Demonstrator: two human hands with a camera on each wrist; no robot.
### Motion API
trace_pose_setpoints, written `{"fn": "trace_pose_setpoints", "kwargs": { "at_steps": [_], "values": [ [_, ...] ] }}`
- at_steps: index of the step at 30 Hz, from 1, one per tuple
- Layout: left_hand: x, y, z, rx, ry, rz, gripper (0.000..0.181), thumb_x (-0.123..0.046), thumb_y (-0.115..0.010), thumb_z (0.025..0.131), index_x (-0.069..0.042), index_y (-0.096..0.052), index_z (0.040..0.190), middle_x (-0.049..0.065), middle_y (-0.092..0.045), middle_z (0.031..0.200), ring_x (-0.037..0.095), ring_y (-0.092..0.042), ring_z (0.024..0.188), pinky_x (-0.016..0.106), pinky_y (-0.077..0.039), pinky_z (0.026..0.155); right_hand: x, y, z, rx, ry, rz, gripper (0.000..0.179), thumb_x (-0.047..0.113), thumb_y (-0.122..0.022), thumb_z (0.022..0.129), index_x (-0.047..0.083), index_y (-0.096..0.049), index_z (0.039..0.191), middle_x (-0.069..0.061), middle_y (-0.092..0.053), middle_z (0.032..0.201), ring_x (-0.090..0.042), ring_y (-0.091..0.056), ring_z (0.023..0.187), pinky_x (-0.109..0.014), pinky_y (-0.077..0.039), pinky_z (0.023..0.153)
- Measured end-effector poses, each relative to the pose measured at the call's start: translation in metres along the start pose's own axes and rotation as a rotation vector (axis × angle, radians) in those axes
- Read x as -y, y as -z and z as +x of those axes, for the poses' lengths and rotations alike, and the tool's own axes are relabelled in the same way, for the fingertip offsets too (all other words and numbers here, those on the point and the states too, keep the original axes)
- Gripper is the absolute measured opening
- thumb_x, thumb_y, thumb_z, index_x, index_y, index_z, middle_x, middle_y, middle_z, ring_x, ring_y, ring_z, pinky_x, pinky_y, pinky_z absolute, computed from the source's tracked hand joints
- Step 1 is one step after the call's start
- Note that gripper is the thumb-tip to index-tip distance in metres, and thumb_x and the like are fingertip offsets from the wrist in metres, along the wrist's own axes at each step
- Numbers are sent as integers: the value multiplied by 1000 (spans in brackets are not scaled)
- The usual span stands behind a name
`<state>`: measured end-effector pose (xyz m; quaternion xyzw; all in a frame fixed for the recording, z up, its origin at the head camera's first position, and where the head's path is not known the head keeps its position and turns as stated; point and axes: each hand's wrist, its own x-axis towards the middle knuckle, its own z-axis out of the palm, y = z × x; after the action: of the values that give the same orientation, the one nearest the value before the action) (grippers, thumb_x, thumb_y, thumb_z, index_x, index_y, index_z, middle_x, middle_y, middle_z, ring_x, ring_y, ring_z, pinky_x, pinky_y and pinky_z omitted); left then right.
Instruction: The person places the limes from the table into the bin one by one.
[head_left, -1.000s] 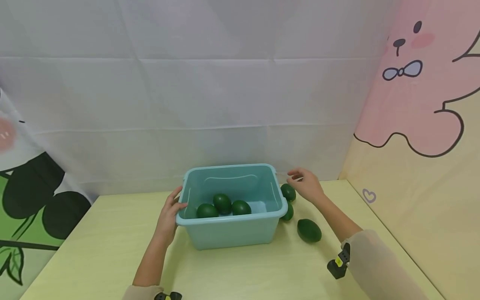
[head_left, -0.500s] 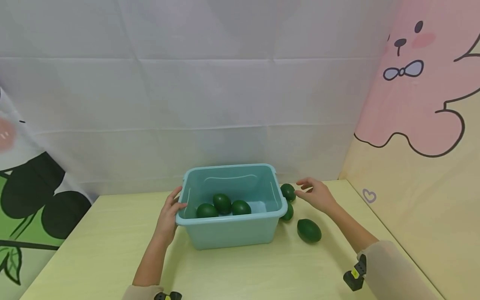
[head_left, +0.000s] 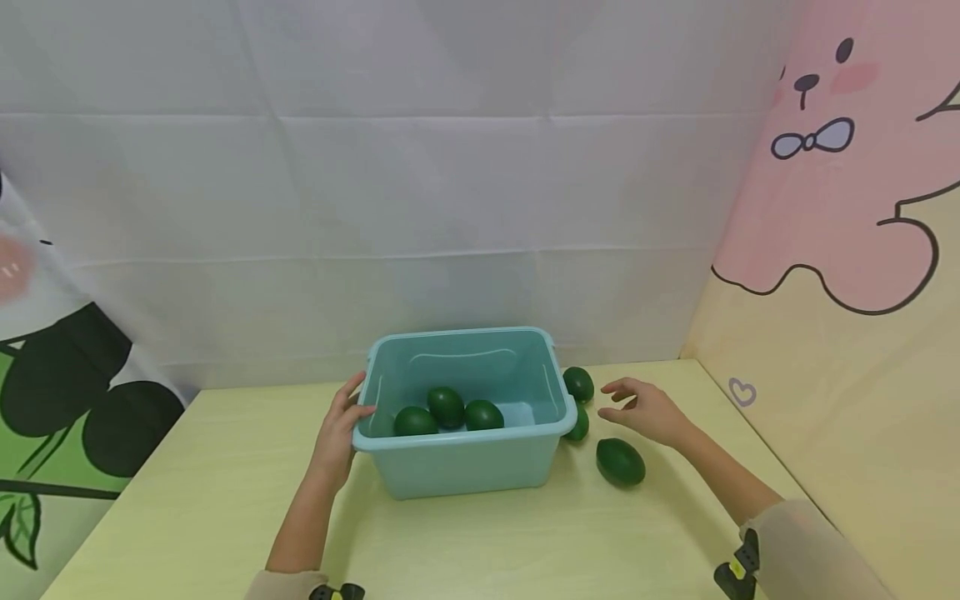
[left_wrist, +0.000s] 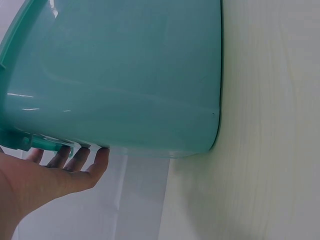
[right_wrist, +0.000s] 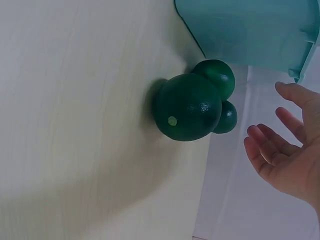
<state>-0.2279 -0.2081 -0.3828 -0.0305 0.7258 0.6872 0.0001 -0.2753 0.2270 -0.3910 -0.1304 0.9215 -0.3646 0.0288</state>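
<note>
A light teal plastic bin (head_left: 465, 462) stands upright on the table. Inside it lie three dark green avocados (head_left: 447, 407). My left hand (head_left: 335, 433) grips the bin's left side, thumb over the rim and fingers along the outer wall; the left wrist view shows these fingers (left_wrist: 80, 159) against the wall under the rim. To the right of the bin, my right hand (head_left: 648, 412) hovers above the table with fingers loosely bent and nothing in it. Close by, a larger-looking avocado (head_left: 620, 462) lies nearest me, and two others (head_left: 578, 384) sit beside the bin's right wall.
The pale yellow table (head_left: 247, 492) ends at a white cloth backdrop (head_left: 420, 192). A printed panel with a pink bear (head_left: 840, 208) borders the right side, and a printed cloth (head_left: 67, 400) hangs at the left.
My right hand has drawn away from the bin's right rim, to the right and toward me, past the avocados. My left hand, the bin and the avocados stay in place.
</note>
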Motion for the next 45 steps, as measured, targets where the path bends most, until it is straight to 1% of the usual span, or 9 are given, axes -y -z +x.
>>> {"fn": "trace_pose_setpoints", "kwargs": {
  "at_steps": [5, 11, 17, 23, 29, 33, 36, 40, 45],
  "values": [
    [-1, 0, 0, -3, 0, -1, 61, -10, -37, 95, -20, -15, 151, 16, -19, 153, 34, -31, 132, 29, -38, 89, -4, -3, -7, 34, -2, -20, 44, 31, -67, 84, 6, -58, 119, -19, -61, 114, -27, -61, 95, -38, -50, 76],
    [-1, 0, -1, -2, 0, -4, 61, -10, -36, 95, -19, -14, 151, 17, -19, 153, 35, -30, 132, 32, -37, 92, -8, -9, -14, 70, 7, -12, 40, 27, -70, 82, 6, -60, 114, -22, -60, 113, -23, -61, 88, -32, -49, 70],
    [-1, 0, -1, -3, 3, -9, 61, -10, -37, 94, -20, -14, 151, 16, -18, 153, 34, -30, 132, 28, -38, 89, -11, -13, -20, 100, 29, -47, 38, 25, -71, 80, 5, -61, 111, -21, -60, 111, -19, -60, 82, -29, -47, 65],
    [0, 0, -1, 0, -2, -13, 61, -10, -37, 95, -20, -15, 151, 17, -18, 154, 35, -29, 132, 32, -37, 92, -16, -16, -26, 142, 19, -89, 44, 27, -72, 79, 4, -60, 114, -21, -59, 112, -20, -59, 84, -31, -47, 68],
    [0, 0, -1, 1, -9, -20, 61, -10, -37, 94, -19, -15, 151, 17, -19, 153, 34, -31, 131, 30, -37, 90, -21, -21, -28, 172, 26, -133, 51, 26, -74, 77, 3, -57, 119, -19, -59, 111, -22, -58, 87, -33, -47, 69],
    [0, -1, -1, 1, -11, -21, 61, -10, -37, 94, -19, -14, 151, 17, -20, 152, 34, -31, 130, 32, -37, 91, -26, -27, -30, 178, 26, -151, 58, 27, -76, 74, 3, -55, 123, -21, -57, 115, -31, -57, 100, -42, -47, 79],
    [0, -1, -1, 2, -11, -17, 61, -10, -37, 94, -20, -14, 151, 17, -19, 153, 34, -31, 131, 34, -36, 93, -30, -31, -31, 175, 16, -155, 63, 27, -78, 73, 4, -53, 126, -21, -56, 117, -34, -54, 105, -46, -46, 84],
    [0, -1, -2, 3, -12, -14, 61, -10, -37, 95, -20, -15, 151, 17, -18, 153, 35, -30, 132, 36, -36, 95, -33, -36, -32, 175, -6, -145, 68, 26, -79, 71, 6, -50, 129, -16, -56, 111, -27, -54, 98, -42, -45, 79],
    [-1, -1, -3, -2, -11, -17, 61, -10, -37, 95, -20, -15, 151, 16, -19, 153, 34, -30, 132, 36, -35, 95, -33, -38, -33, 179, 11, -129, 69, 23, -78, 71, 6, -48, 130, -14, -56, 108, -24, -53, 93, -40, -45, 75]
  ]
}}
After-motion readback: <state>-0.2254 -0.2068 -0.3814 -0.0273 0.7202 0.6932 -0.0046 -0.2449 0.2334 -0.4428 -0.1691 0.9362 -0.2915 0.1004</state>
